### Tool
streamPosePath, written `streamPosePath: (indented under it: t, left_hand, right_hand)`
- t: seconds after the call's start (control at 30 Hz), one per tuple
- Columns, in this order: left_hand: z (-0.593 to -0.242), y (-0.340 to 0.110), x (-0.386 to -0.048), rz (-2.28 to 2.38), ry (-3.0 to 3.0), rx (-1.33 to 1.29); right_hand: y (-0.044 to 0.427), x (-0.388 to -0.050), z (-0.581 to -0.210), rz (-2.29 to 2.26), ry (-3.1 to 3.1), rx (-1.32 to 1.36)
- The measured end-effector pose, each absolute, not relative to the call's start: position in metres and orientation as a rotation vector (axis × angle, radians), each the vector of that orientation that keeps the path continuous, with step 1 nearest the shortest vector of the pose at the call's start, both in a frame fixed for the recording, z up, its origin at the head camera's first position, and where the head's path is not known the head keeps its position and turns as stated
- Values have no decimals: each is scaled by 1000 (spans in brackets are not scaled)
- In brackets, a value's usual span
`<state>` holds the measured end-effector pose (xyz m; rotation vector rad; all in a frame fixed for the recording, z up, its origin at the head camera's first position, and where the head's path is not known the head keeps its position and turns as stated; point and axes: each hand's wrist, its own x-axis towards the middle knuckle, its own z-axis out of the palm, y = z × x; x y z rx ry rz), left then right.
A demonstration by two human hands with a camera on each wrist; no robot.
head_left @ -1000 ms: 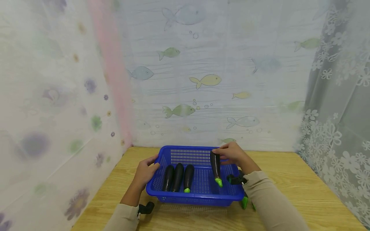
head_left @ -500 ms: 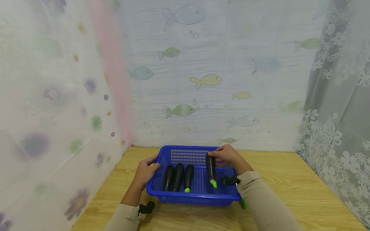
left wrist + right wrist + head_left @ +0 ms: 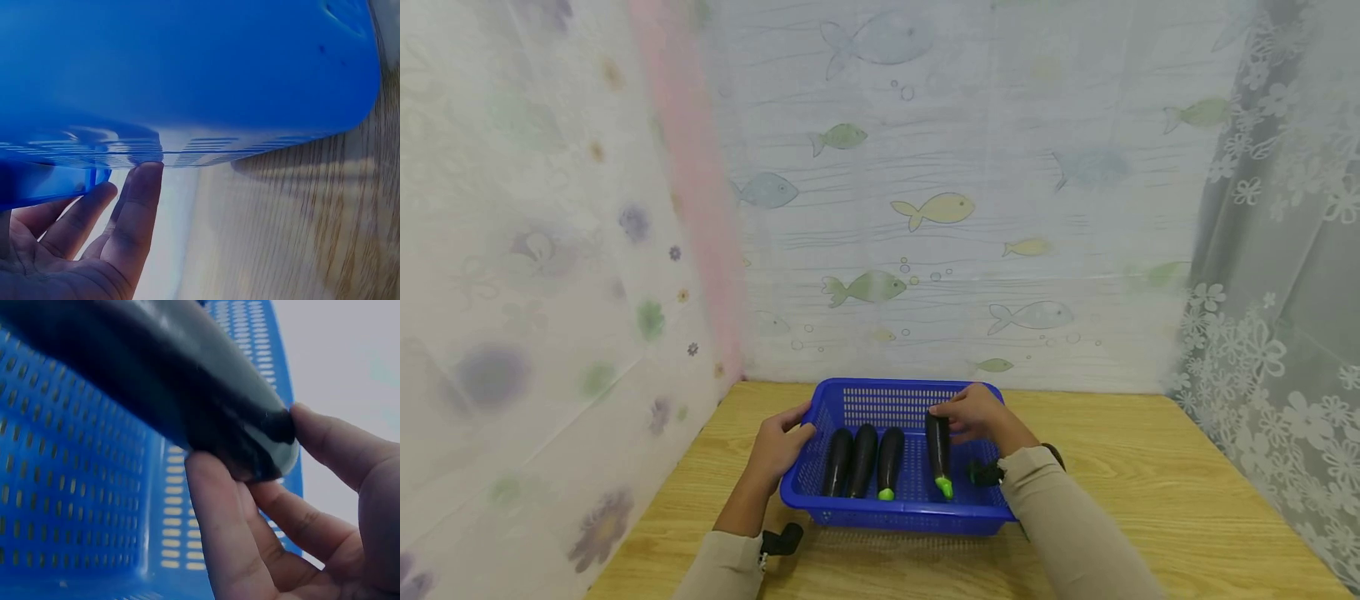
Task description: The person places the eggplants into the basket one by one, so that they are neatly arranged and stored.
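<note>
In the head view my right hand [image 3: 977,414] pinches the blunt far end of a dark eggplant [image 3: 937,450] over the right part of a blue plastic basket [image 3: 902,506]. Its green stem end points down toward me. The right wrist view shows the thumb and fingers on either side of the eggplant's tip [image 3: 250,437]. Three more eggplants [image 3: 863,461] lie side by side in the basket's left half. My left hand [image 3: 778,446] holds the basket's left rim; from the left wrist, its fingers [image 3: 134,219] touch the basket's outer side.
The basket stands on a wood-grain table [image 3: 1135,483]. Behind it hangs a curtain [image 3: 880,208] printed with fish, with flowered curtains at both sides. A black wrist camera [image 3: 782,540] sits by the left sleeve. My right forearm covers the table just right of the basket.
My right hand has carried the eggplant leftward and lower over the basket, closer to the three lying there. The green stems beside the basket are now behind my right arm. My left hand stays put.
</note>
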<state>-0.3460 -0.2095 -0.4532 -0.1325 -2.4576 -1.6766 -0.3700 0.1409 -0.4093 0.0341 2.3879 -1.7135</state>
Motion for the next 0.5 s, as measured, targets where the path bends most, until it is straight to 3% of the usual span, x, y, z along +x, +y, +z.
streamPosePath:
  t: [0.5]
  left_hand:
    - [-448,-209,-341,-1715,-2456,-123]
  right_hand:
    - [127,-371,-416,-1632,2426,73]
